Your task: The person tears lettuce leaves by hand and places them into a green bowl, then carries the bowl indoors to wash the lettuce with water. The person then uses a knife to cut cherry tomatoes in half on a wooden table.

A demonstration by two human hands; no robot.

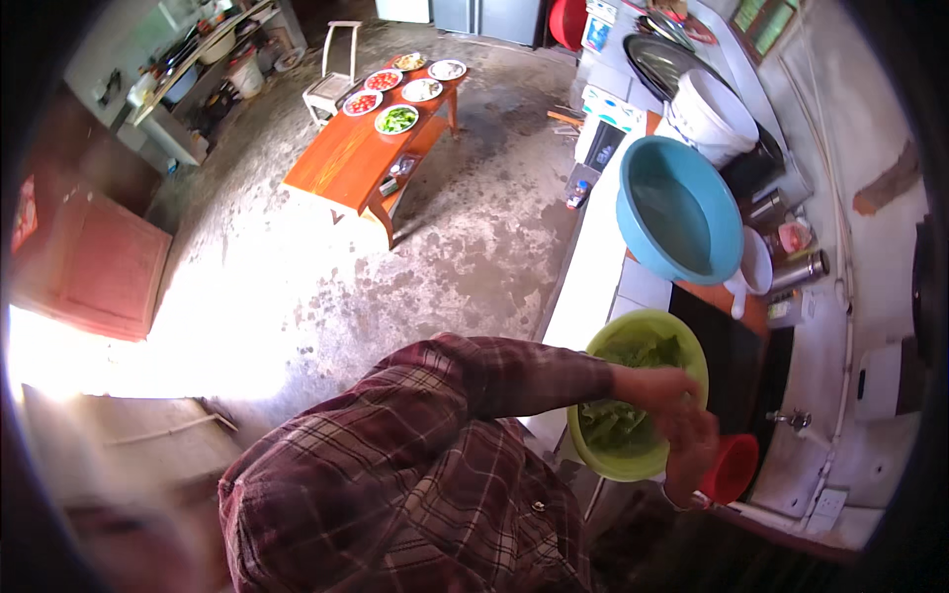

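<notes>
A light-green plastic basin (586, 445) holds green leafy vegetables (615, 426), apparently in water. Over its right side, my left hand (656, 387) reaches in from a plaid sleeve. My right hand (691, 452) is close against it, at the basin's rim. Both hands are blurred and overlap, so whether anything is between the fingers is hidden. A red plastic container (734, 467) stands just beyond my right hand.
A large blue basin (667, 215) with water and a white bucket (715, 115) stand along the counter. A water tap (789, 419) is on the wall. Behind, a wooden table (334, 167) bears several plates of food, beside a chair (330, 89).
</notes>
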